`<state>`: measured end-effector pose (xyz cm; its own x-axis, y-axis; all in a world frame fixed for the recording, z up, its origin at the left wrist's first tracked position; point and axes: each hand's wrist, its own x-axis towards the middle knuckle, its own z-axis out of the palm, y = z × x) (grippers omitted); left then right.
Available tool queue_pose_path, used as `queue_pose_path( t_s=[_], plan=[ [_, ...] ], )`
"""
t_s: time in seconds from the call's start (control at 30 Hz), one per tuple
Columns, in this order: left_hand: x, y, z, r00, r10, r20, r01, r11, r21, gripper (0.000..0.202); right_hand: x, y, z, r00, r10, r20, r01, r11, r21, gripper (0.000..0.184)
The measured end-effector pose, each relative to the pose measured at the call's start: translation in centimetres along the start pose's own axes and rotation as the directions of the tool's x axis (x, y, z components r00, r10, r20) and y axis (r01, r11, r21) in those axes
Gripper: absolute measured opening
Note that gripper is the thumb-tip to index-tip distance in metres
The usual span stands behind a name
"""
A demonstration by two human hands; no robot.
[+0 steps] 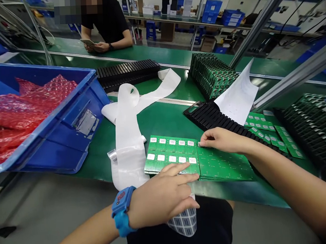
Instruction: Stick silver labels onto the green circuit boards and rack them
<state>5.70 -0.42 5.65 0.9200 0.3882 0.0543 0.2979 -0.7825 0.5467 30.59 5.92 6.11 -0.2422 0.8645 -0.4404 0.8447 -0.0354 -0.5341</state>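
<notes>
With thumb and fingertips pinched, my right hand holds a small white label at the left edge of the bare-topped green circuit board panel. Beside it on the left lies another circuit board panel bearing two rows of white labels. My left hand, with a blue watch on its wrist, reaches over that panel's front edge, two fingers stretched across it. A strip of printed labels hangs below, seemingly held between thumb and curled index finger; part of the grip is hidden.
A long white backing strip curls beside a blue bin of red bubble wrap. Black slotted racks, a rack of boards and a white paper stand to the right. Across the bench sits a person.
</notes>
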Motion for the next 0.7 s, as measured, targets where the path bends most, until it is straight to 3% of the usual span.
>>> queue_pose_path(
  t_s=[0.27, 0.37, 0.47, 0.5, 0.57, 0.63, 0.7],
  plan=[
    [1.8, -0.6, 1.8, 0.993, 0.115, -0.005, -0.115, 0.99, 0.08, 0.037, -0.3, -0.1, 1.3, 0.993, -0.027, -0.112, 0.017, 0.996, -0.085, 0.018],
    [1.8, -0.7, 2.4, 0.992, 0.123, -0.019, -0.121, 0.988, 0.099, 0.036, -1.3, -0.6, 2.3, 0.946, -0.208, -0.249, 0.098, 0.914, -0.393, 0.016],
    [1.7, -0.8, 2.7, 0.993, 0.119, -0.023, -0.116, 0.987, 0.108, 0.037, -2.2, -0.8, 2.5, 0.876, -0.331, -0.351, 0.028, 0.761, -0.648, 0.018],
    [1.7, -0.8, 2.7, 0.993, 0.115, -0.024, -0.112, 0.988, 0.107, 0.037, -2.4, -0.6, 2.3, 0.86, -0.333, -0.386, 0.009, 0.767, -0.642, 0.02],
    [1.7, -0.8, 2.7, 0.994, 0.107, -0.026, -0.104, 0.99, 0.1, 0.037, -2.5, 0.2, 1.4, 0.868, -0.275, -0.412, 0.045, 0.872, -0.487, 0.025],
    [1.7, -0.7, 2.7, 0.995, 0.1, -0.028, -0.097, 0.991, 0.09, 0.036, -2.4, 1.3, 0.4, 0.922, -0.185, -0.339, 0.115, 0.97, -0.216, 0.024],
    [1.7, -0.7, 2.7, 0.995, 0.095, -0.036, -0.092, 0.993, 0.08, 0.035, -2.2, 2.2, -0.4, 0.969, -0.134, -0.205, 0.137, 0.991, 0.001, 0.021]
  ],
)
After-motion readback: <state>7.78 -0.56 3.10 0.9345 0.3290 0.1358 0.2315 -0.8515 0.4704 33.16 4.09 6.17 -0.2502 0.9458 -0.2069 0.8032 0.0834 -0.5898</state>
